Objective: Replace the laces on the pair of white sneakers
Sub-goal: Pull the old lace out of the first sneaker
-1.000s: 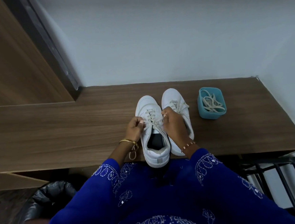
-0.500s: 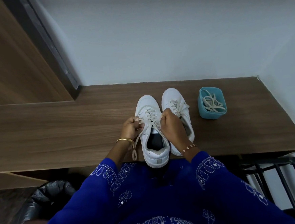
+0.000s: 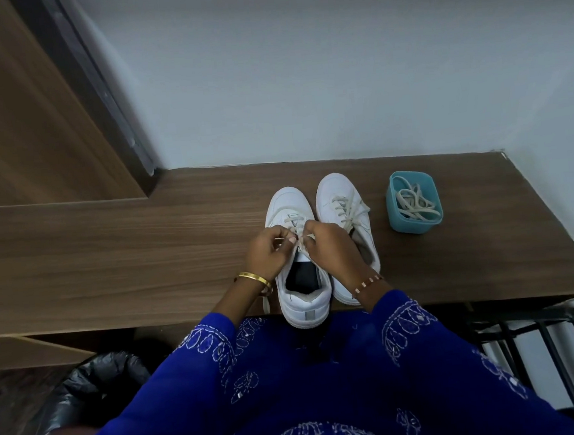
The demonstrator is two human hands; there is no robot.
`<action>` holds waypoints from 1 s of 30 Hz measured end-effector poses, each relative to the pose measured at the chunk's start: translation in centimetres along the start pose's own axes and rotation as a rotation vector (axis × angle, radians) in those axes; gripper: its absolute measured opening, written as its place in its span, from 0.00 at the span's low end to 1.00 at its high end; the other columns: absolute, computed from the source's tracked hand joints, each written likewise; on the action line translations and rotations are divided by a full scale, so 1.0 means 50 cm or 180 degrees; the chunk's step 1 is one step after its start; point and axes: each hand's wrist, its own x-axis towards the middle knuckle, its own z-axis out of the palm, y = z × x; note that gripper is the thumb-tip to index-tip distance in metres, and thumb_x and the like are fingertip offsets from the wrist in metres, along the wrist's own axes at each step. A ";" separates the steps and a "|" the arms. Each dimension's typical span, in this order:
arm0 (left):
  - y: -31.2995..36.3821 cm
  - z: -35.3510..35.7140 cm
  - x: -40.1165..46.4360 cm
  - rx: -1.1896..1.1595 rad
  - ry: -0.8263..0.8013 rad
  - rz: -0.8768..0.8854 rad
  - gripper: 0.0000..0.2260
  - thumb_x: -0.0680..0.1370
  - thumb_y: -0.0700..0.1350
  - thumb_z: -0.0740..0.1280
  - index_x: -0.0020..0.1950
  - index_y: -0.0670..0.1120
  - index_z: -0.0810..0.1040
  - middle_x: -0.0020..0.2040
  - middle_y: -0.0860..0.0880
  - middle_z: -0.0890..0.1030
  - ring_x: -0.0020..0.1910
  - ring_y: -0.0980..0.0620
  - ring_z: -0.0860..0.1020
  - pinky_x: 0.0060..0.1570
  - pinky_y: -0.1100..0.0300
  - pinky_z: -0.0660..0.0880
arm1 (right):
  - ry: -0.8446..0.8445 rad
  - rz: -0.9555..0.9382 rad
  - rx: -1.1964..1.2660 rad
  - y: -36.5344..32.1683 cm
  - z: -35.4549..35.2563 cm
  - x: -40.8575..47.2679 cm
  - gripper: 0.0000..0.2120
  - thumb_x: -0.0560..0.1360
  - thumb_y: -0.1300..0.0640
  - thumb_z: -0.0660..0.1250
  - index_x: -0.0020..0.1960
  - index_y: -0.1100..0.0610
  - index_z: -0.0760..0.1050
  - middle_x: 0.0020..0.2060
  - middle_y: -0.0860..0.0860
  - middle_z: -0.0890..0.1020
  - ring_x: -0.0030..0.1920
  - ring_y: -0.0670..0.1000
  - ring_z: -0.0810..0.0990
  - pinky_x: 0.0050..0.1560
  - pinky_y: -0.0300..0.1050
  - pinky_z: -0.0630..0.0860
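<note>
Two white sneakers stand side by side on the wooden table [image 3: 111, 265], toes pointing away from me. Over the tongue of the left sneaker [image 3: 301, 291], my left hand [image 3: 268, 256] and my right hand [image 3: 329, 251] meet, each pinching a part of its cream lace [image 3: 294, 222]. A loose end of that lace [image 3: 266, 303] hangs by my left wrist at the table's front edge. The right sneaker [image 3: 340, 196] is laced and tied, its heel hidden behind my right hand.
A small teal box [image 3: 416, 222] with a bundle of cream laces sits right of the sneakers. A wall runs along the back and right of the table. A black bag [image 3: 95, 380] lies below left, and a black metal rack [image 3: 535, 335] below right.
Both hands have moved inward and a little toward the toe, coming together over the left sneaker's tongue. The sneakers and the box have stayed put.
</note>
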 end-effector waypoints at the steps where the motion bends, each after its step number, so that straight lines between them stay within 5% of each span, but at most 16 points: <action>1: -0.003 -0.001 -0.001 -0.0006 -0.0027 0.0031 0.06 0.75 0.34 0.66 0.41 0.44 0.75 0.37 0.56 0.76 0.36 0.68 0.75 0.40 0.75 0.70 | 0.0027 0.0022 -0.0009 -0.001 0.000 -0.005 0.09 0.78 0.60 0.58 0.50 0.63 0.75 0.42 0.59 0.81 0.45 0.58 0.78 0.38 0.42 0.62; 5: -0.014 -0.009 -0.005 0.0065 -0.0234 0.0067 0.04 0.73 0.32 0.67 0.45 0.40 0.77 0.41 0.52 0.78 0.40 0.65 0.76 0.44 0.75 0.71 | 0.0084 0.0147 0.0041 -0.007 0.007 -0.026 0.08 0.77 0.61 0.58 0.46 0.64 0.75 0.40 0.60 0.81 0.43 0.58 0.77 0.36 0.42 0.62; 10: -0.023 -0.013 -0.007 0.0287 -0.0161 -0.0004 0.02 0.74 0.34 0.68 0.44 0.39 0.79 0.42 0.47 0.80 0.40 0.52 0.76 0.45 0.61 0.72 | 0.0163 0.0347 0.0281 -0.006 0.009 -0.024 0.09 0.76 0.64 0.58 0.42 0.67 0.75 0.37 0.61 0.80 0.40 0.58 0.77 0.37 0.46 0.66; 15: -0.012 -0.032 -0.020 -0.2588 0.0194 -0.1515 0.11 0.80 0.37 0.55 0.39 0.45 0.69 0.44 0.46 0.81 0.40 0.50 0.81 0.47 0.56 0.78 | 0.0646 0.1035 0.0818 -0.002 0.009 -0.025 0.11 0.74 0.66 0.57 0.38 0.71 0.74 0.36 0.64 0.78 0.37 0.59 0.74 0.36 0.48 0.65; 17: -0.025 -0.044 -0.024 -0.2932 0.0193 -0.1868 0.11 0.81 0.38 0.54 0.39 0.45 0.68 0.42 0.46 0.81 0.37 0.52 0.83 0.45 0.58 0.78 | 0.0655 0.1050 0.0882 -0.003 0.008 -0.026 0.10 0.74 0.66 0.57 0.39 0.70 0.75 0.37 0.62 0.80 0.38 0.58 0.76 0.36 0.47 0.66; 20: -0.030 -0.042 -0.027 -0.1813 0.0326 -0.1647 0.09 0.79 0.38 0.59 0.39 0.46 0.70 0.39 0.48 0.78 0.34 0.53 0.79 0.37 0.60 0.75 | 0.0429 0.0611 0.0428 0.004 0.004 -0.023 0.09 0.76 0.64 0.59 0.46 0.65 0.78 0.43 0.59 0.80 0.43 0.56 0.78 0.40 0.44 0.70; 24: -0.020 -0.036 -0.017 -0.0195 0.0221 -0.0366 0.07 0.75 0.38 0.67 0.52 0.44 0.75 0.45 0.52 0.77 0.43 0.56 0.75 0.43 0.68 0.72 | 0.0270 -0.0225 -0.0363 0.009 -0.004 -0.014 0.13 0.76 0.60 0.60 0.58 0.58 0.78 0.51 0.55 0.77 0.51 0.55 0.76 0.45 0.49 0.75; 27: -0.023 -0.022 -0.013 0.0716 -0.0194 0.0216 0.11 0.73 0.44 0.69 0.52 0.40 0.79 0.48 0.46 0.80 0.45 0.51 0.76 0.43 0.64 0.70 | -0.0007 -0.0444 -0.0678 0.012 0.002 -0.007 0.12 0.77 0.60 0.58 0.52 0.59 0.79 0.47 0.55 0.79 0.51 0.55 0.73 0.42 0.46 0.70; 30: -0.020 -0.013 -0.021 0.0870 -0.0056 0.0232 0.06 0.74 0.41 0.69 0.48 0.39 0.79 0.42 0.47 0.80 0.39 0.54 0.73 0.36 0.67 0.64 | 0.0027 -0.0403 -0.0408 0.015 0.006 -0.003 0.09 0.76 0.62 0.58 0.47 0.61 0.78 0.41 0.57 0.81 0.48 0.56 0.75 0.41 0.49 0.70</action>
